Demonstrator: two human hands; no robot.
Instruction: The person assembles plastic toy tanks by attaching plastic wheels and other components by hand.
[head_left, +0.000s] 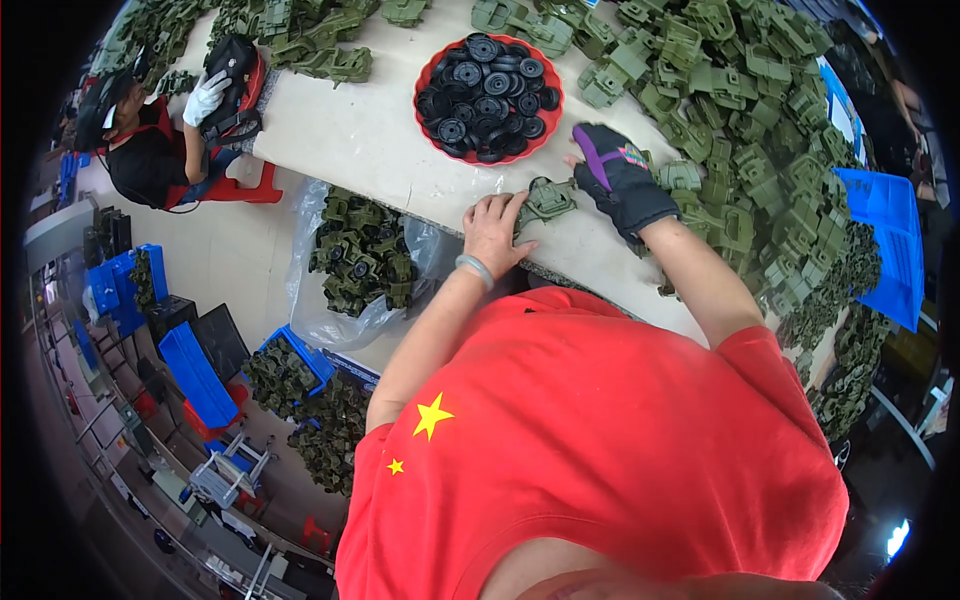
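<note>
We take the green vehicle-shaped part (pixel 550 200) as clock centre: moulded, matt olive, plastic-looking, with cut-out openings and a dark round piece at its upper end, lying on the pale table (pixel 370 130) near the edge. At 8 o'clock our bare left hand (pixel 490 235), a pale smooth bangle (pixel 475 268) at its wrist, lies with fingers loosely bent and thumb spread apart, the forefinger by the part's left end; we cannot tell whether it grips. Toward 3 o'clock our right hand (pixel 625 180) wears a black fabric glove with a purple band, bare fingertips showing beside the part; its fingers are bent and partly hidden, so their opening and any hold cannot be read. At 11 o'clock stands a round red bowl (pixel 559 100) with a scalloped rim, heaped with black, ridged, disc-shaped wheels (pixel 490 105). At 2 o'clock similar angular green castings (pixel 735 130) form a rough, tangled heap, close against the gloved hand and limiting room there. The table's near edge slants from 9 o'clock toward 5, passing beneath the left wrist; below it, toward 8, sits a crinkled clear bag (pixel 300 275) of green pieces. Widest bare surface: 10 o'clock, left of the bowl.
</note>
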